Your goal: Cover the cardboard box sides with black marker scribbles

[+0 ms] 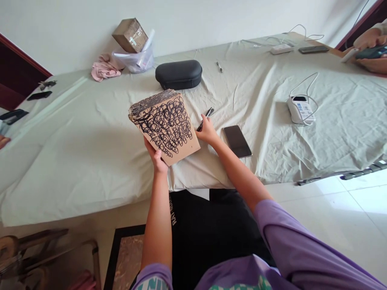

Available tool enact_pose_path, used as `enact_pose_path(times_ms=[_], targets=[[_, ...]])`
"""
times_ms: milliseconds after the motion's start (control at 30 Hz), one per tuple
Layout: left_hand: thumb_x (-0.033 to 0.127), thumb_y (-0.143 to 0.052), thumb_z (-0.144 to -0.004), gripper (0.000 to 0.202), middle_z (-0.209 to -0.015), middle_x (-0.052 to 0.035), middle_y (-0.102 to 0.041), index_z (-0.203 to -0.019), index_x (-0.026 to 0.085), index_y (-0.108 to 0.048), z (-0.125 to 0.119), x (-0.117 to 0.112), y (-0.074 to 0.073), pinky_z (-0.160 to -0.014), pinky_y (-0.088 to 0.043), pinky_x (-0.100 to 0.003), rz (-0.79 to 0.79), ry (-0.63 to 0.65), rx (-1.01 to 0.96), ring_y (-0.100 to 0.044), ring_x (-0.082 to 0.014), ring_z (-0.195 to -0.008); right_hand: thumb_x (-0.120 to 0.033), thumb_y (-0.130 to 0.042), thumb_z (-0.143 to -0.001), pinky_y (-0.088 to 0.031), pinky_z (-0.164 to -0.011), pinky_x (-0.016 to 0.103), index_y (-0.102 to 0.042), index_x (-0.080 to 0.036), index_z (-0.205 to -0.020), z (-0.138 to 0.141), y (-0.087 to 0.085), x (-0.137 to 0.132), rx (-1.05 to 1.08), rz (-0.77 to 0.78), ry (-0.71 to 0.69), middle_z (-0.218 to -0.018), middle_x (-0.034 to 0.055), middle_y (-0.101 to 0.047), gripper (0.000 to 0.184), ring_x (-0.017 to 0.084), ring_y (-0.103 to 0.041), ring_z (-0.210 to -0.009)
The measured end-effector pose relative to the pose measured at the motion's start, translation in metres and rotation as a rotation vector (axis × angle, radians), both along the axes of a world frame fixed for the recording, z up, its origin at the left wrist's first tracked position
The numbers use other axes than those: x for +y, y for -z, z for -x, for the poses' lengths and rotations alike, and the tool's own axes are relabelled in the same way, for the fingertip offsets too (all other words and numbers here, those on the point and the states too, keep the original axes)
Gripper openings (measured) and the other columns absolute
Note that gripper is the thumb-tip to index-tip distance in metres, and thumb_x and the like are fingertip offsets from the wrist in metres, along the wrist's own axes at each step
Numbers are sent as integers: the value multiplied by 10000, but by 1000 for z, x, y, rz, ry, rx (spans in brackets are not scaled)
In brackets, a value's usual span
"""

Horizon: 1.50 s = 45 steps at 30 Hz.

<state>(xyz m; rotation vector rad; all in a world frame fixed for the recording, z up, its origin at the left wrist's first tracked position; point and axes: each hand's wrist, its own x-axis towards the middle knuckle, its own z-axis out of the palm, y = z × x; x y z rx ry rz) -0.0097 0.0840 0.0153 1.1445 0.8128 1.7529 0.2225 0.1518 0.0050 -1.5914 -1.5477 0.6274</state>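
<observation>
Cardboard box [165, 125]: brown, covered in black scribbled loops; we hold it tilted, lifted just above the sheet, its lower edge resting in our left hand.
Left hand [157, 156]: our fingers are wrapped from underneath around the box's near corner, thumb on the scribbled face, closed on it.
Right hand [207, 132]: just beside the box's right edge, fingers curled shut around a black marker [205, 118] whose tip pointing away from us sticks out beyond the knuckles.
Phone [237, 141]: dark screen up, lying flat just right of our right-hand fingers, not touched.
Black case [178, 74]: oval, zipped, lying beyond the box, well past our fingertips.
Table [75, 153]: draped in a pale grey-green sheet, wrinkled, under everything.
White device [300, 108]: with a looped cable, far to the right of our right hand.
Pen [219, 66]: small, lying alone beyond the case.
Far left corner: second cardboard box [130, 35] leaning on a clear bag, pink cloth [103, 68] beside it.
Another person's hand [367, 39]: at the far right edge, apart from ours.
</observation>
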Motion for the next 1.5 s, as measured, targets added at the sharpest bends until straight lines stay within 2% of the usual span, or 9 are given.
enact_pose_path(times_ms=[167, 267, 367, 467, 633, 733, 1000, 1200, 1500], targets=[[586, -785, -752, 876, -1699, 8, -472, -1554, 355, -520, 1, 1, 4, -1338, -341, -438, -30, 26, -45, -332, -344, -1653, -313, -796, -806, -486, -1176, 541, -450, -77, -1559, -9, 3, 1, -46, -17, -74, -1433, 267, -560, 862, 397, -607, -1309], [602, -762, -765, 871, -1698, -6, -467, -1557, 353, -502, 5, 8, 13, -1331, -339, -443, -63, 27, -5, -330, -334, -1648, -307, -837, -757, -465, -1187, 559, -446, -94, -1537, -8, 2, -3, -89, -20, -90, -1457, 264, -535, 898, 416, -578, -1346], [670, -774, -694, 921, -1638, -54, -519, -1517, 336, -529, 11, 19, 24, -1289, -385, -483, -117, -6, 39, -425, -368, -1579, -253, -804, -777, -464, -1187, 534, -427, -90, -1555, -7, 0, -5, -135, -1, -91, -1460, 257, -522, 880, 409, -563, -1375], [670, -748, -713, 879, -1595, -63, -552, -1501, 344, -539, 14, 25, 32, -1248, -427, -491, -148, -10, 60, -494, -362, -1516, -275, -792, -819, -487, -1148, 476, -428, -40, -1567, -6, -3, -6, -179, 20, -89, -1440, 272, -548, 865, 377, -612, -1307], [642, -734, -754, 833, -1573, -65, -567, -1506, 346, -535, 16, 26, 35, -1236, -440, -478, -172, -2, 66, -515, -349, -1491, -324, -732, -904, -529, -971, 385, -602, -47, -1444, -3, -14, -11, -266, 16, -120, -1181, 185, -715, 621, 297, -691, -1047], [673, -716, -751, 864, -1588, -71, -554, -1523, 345, -513, 16, 26, 36, -1240, -442, -486, -156, -5, 97, -507, -353, -1502, -302, -737, -900, -510, -888, 335, -690, -79, -1347, -1, -21, -15, -316, 35, -121, -1108, 144, -759, 502, 263, -698, -984], [710, -674, -777, 868, -1617, -74, -516, -1544, 355, -479, 20, 29, 40, -1240, -448, -519, -172, -18, 169, -493, -367, -1518, -404, -703, -968, -496, -849, 321, -757, -169, -1291, -1, -30, -19, -407, 121, -49, -1174, 129, -811, 404, 276, -734, -1045], [639, -686, -785, 838, -1608, -77, -536, -1545, 342, -492, 21, 29, 41, -1248, -440, -519, -189, 0, 133, -502, -356, -1511, -425, -699, -975, -505, -861, 325, -747, -176, -1321, -2, -31, -20, -431, 118, -48, -1197, 125, -814, 429, 282, -740, -1062], [644, -687, -792, 841, -1623, -82, -520, -1550, 336, -492, 22, 29, 41, -1259, -424, -530, -211, -5, 158, -488, -363, -1523, -430, -687, -978, -527, -920, 339, -737, -177, -1353, -5, -28, -13, -438, 131, -43, -1251, 142, -803, 455, 303, -737, -1125]])
